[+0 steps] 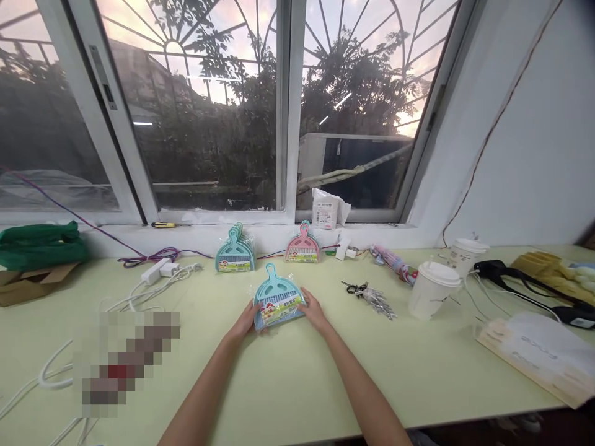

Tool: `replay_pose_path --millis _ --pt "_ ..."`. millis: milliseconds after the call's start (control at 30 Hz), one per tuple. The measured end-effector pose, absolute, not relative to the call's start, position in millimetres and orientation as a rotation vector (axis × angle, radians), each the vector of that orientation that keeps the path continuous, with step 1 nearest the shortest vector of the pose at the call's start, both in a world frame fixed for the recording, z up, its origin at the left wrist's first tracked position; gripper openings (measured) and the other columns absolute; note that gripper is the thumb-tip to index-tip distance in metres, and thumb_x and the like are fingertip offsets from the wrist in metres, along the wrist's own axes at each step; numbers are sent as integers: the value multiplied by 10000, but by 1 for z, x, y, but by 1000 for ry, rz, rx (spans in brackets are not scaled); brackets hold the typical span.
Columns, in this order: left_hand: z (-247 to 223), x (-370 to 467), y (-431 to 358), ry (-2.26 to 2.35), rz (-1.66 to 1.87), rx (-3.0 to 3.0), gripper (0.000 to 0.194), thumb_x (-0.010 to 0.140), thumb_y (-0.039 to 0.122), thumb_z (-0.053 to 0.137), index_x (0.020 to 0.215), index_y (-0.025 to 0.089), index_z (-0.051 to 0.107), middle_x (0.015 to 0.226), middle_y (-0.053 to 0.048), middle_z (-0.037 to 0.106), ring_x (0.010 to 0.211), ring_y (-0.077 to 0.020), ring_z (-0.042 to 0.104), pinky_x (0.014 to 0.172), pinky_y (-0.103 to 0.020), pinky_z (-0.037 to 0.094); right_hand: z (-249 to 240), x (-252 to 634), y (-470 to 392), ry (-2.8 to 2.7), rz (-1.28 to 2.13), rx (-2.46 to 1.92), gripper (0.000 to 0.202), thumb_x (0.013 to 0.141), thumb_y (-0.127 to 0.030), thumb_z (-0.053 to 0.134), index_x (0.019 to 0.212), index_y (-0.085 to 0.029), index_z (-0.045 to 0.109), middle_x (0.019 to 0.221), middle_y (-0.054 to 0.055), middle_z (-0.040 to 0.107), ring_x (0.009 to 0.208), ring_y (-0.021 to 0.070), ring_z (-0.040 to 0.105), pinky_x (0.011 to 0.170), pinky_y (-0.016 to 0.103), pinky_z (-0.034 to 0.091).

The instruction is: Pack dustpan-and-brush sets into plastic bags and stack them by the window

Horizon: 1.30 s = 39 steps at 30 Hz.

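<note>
With my left grip [245, 321] and right grip [313, 310] holding the blue dustpan [277, 300] by its sides, before the blue stack [235, 253] at the table's [283, 384] back, I judged slick wrapping [282, 307] could make it slip.

No text is legible, even on the dustpan label [281, 307].

We are in perhaps a workroom or office: a long table [286, 390] lies under our right hand [314, 311], windows [218, 136] beyond it, white cables [56, 385] leftward, lidded cups [431, 297] rightward.
</note>
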<state>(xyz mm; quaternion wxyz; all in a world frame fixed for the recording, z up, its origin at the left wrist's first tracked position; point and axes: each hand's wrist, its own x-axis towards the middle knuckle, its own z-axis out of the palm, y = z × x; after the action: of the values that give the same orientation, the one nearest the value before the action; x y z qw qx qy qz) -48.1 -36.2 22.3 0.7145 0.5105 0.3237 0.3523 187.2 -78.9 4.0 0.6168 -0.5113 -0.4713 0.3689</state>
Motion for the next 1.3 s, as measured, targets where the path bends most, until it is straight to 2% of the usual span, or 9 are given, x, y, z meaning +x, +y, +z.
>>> replay_pose_path --millis 133,233,333,433,500,633,800,1100,1300 --pt "28 -41 -44 905 932 1265 1057 751 536 690 1497 349 -34 1112 -131 605 789 -238 664 591 -329 525 4 193 -73 -824 1002 -1064 477 489 -265 766 956 -202 691 835 10 739 831 233 678 813 420 543" --pt "31 -37 -50 838 1017 1543 977 643 473 791 1459 383 261 1377 -124 421 1139 -300 549 845 -430 528 6 200 -74 -647 948 -1034 488 442 -240 776 920 -198 687 800 3 739 783 230 681 776 397 545" --pt "33 -34 -54 841 1055 1828 590 560 396 844 1115 324 659 1413 -78 372 1197 -329 483 993 -507 443 9 205 -76 -625 903 -1039 472 448 -241 759 909 -202 670 817 11 728 806 229 672 773 378 533" --pt "35 -33 -56 917 1220 1799 187 695 407 739 815 264 724 1346 -70 445 1124 -319 529 1009 -529 420 11 203 -80 -684 893 -1056 464 482 -242 736 935 -214 637 868 17 717 871 221 657 801 358 518" --pt "35 -33 -57 932 1297 1721 165 742 395 694 746 230 707 1331 -76 468 1130 -319 537 999 -503 431 12 199 -82 -724 889 -1053 460 503 -247 726 948 -218 612 913 22 713 907 211 646 820 345 509" --pt "32 -29 -55 946 1374 1576 186 715 329 714 844 206 661 1278 -90 510 1066 -285 585 924 -422 477 10 197 -84 -792 813 -1042 419 523 -254 724 911 -218 572 978 30 705 941 197 632 843 326 498" --pt "26 -7 -34 928 1390 1424 715 621 192 754 1267 276 457 1165 -58 573 825 -186 622 793 -347 493 2 220 -66 -817 677 -1135 365 516 -244 723 833 -213 546 821 11 694 813 188 637 819 337 490" --pt "10 78 78 888 1254 1702 387 692 137 623 1055 234 531 845 -12 626 763 -177 593 754 -316 484 -10 282 18 -885 218 -1339 350 681 -312 561 1012 -212 507 822 21 657 801 202 628 777 337 480" --pt "-8 125 172 1003 1426 1777 450 722 103 591 1148 233 531 1194 -85 593 1050 -205 575 837 -319 478 -19 324 114 -993 -70 -1399 425 760 -336 542 1149 -173 482 1236 182 519 1185 289 494 982 465 416"
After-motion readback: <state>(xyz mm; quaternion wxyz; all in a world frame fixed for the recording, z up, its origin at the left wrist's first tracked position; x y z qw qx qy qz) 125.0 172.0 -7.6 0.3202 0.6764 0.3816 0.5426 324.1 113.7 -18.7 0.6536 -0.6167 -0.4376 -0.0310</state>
